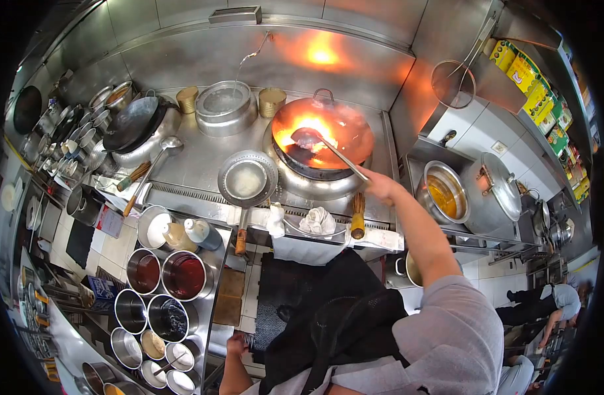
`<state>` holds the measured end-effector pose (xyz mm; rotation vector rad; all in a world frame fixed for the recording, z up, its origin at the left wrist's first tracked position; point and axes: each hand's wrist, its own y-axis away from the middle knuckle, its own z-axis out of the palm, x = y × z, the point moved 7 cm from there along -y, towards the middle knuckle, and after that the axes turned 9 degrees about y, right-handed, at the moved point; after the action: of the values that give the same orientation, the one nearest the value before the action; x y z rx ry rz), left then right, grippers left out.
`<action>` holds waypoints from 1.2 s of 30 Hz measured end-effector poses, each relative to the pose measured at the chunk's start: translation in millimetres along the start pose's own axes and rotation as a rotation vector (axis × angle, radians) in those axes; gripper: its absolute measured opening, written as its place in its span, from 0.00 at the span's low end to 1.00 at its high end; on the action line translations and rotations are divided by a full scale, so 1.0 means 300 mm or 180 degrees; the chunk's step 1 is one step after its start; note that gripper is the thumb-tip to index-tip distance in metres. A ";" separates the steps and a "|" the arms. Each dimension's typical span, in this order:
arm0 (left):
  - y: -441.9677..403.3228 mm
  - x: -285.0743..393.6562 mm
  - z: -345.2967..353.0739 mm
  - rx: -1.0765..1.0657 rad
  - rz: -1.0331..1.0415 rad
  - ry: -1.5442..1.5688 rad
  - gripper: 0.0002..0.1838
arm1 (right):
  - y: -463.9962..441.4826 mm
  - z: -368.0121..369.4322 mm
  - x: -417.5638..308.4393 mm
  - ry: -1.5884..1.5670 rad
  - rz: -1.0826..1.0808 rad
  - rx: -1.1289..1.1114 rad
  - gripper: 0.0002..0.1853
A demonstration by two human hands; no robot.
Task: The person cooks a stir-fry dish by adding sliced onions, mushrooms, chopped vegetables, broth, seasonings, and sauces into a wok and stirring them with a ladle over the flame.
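Note:
My right hand (380,187) is closed round the handle end of a long ladle (341,157). The ladle's bowl dips into a wok (358,135) on the burner, where bright orange flames rise. What lies in the wok is mostly hidden by fire. Low by my left side, near the edge of the side counter, is my left hand (236,343); it is small in view and its fingers do not show clearly. A strainer (247,178) with a wooden handle rests on a pan at the stove's front, left of the wok.
A lidded pot (226,108) and tins (272,103) stand behind. Another wok (132,124) is on the left burner, a ladle (162,161) before it. Sauce containers (185,275) fill the side counter. At right are an oil pot (445,192) and, farther off, another person (557,304).

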<state>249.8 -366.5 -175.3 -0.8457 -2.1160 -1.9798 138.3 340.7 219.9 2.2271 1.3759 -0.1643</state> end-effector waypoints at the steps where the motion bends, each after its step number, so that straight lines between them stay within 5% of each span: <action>1: -0.010 0.040 0.015 0.0008 0.0160 0.0228 0.13 | 0.031 -0.020 0.049 0.0667 -0.0124 0.0186 0.50; 2: -0.019 0.060 0.020 0.0016 0.0323 0.0450 0.15 | 0.066 -0.036 0.087 0.1328 -0.0246 0.0373 0.50; 6: -0.031 0.106 0.066 -0.0103 0.0388 0.0263 0.16 | 0.283 -0.043 0.028 0.0994 -0.0560 0.0524 0.50; 8: 0.004 0.150 0.114 -0.0142 0.0456 0.0098 0.17 | 0.378 -0.003 -0.026 -0.0295 0.0378 -0.0579 0.50; 15: -0.151 0.332 0.278 -0.0781 0.1197 -0.0818 0.23 | 0.000 0.177 0.268 0.0746 -0.0149 0.0729 0.49; 17: -0.108 0.405 0.302 -0.0453 0.0507 0.0049 0.24 | -0.001 0.071 0.230 -0.0601 0.0610 0.0063 0.49; 20: -0.104 0.493 0.318 -0.0515 0.0913 0.0153 0.24 | -0.029 -0.080 0.189 -0.2001 0.0632 0.0074 0.47; 24: -0.217 0.405 0.274 -0.0726 0.1029 -0.0883 0.23 | -0.186 -0.066 0.150 -0.2142 0.0630 0.0706 0.47; 26: -0.131 0.375 0.216 -0.0293 0.0444 -0.0789 0.20 | -0.231 -0.046 0.135 -0.2058 0.0711 0.0822 0.48; 30: 0.009 0.297 0.177 0.0299 0.0199 0.0216 0.16 | -0.190 0.005 0.139 -0.3276 0.0286 -0.0133 0.47; 34: 0.141 0.210 0.218 0.0276 0.0727 0.0107 0.13 | 0.051 -0.024 0.129 -0.2671 0.0001 -0.0503 0.43; 36: 0.186 0.130 0.263 0.0313 0.0362 0.0018 0.13 | 0.140 -0.044 0.143 -0.2423 -0.0180 -0.0776 0.45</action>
<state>265.8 -280.1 -119.2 -0.9197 -2.0926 -1.8051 193.1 366.5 230.9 1.6518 0.9632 -0.7356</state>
